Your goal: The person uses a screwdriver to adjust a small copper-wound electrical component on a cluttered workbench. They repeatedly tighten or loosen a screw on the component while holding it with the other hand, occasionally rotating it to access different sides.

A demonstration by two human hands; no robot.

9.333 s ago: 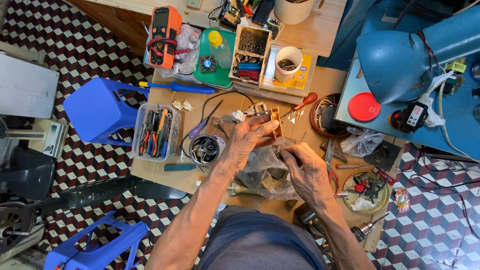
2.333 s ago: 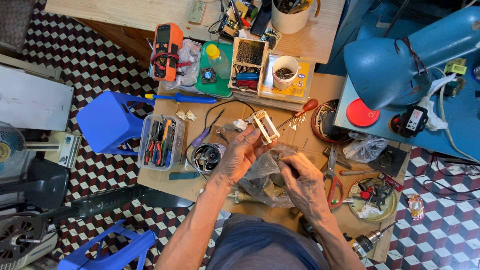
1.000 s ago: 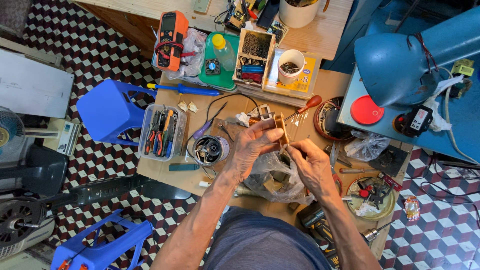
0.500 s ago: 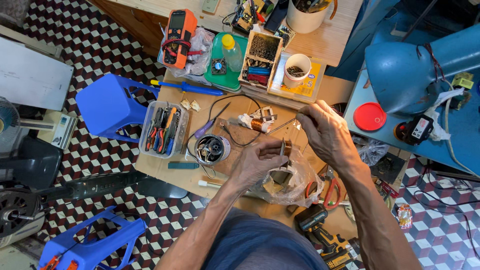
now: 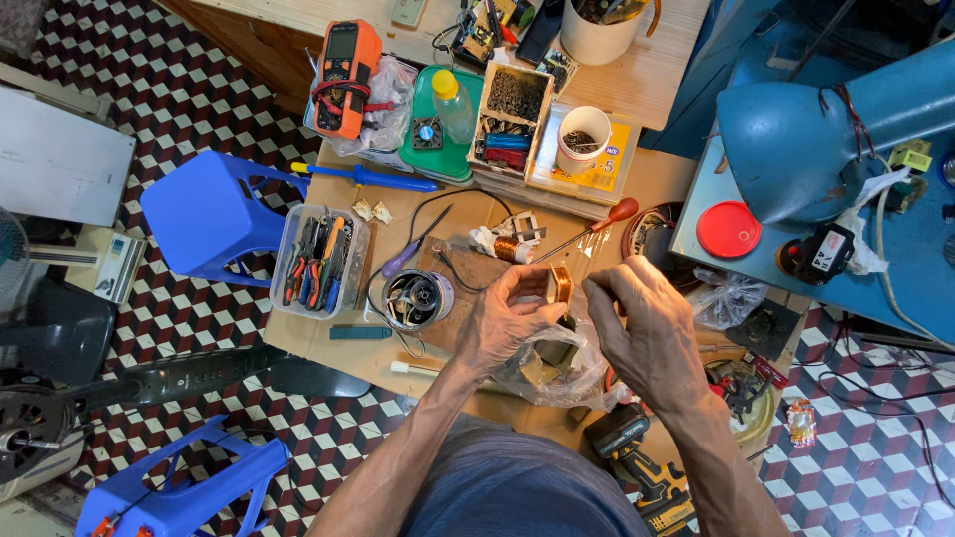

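Cluttered wooden workbench, left hand fingers pinching small copper coil, right hand fingers curled beside it

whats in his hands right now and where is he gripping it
The left hand pinches a small copper-coloured wire coil by its lower edge, between thumb and fingertips. The right hand is beside it; whether it holds anything cannot be told.

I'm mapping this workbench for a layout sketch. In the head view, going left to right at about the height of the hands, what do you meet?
Blue stool → clear tool box → round motor part → left hand, pinching a copper coil → right hand → clear plastic bag.
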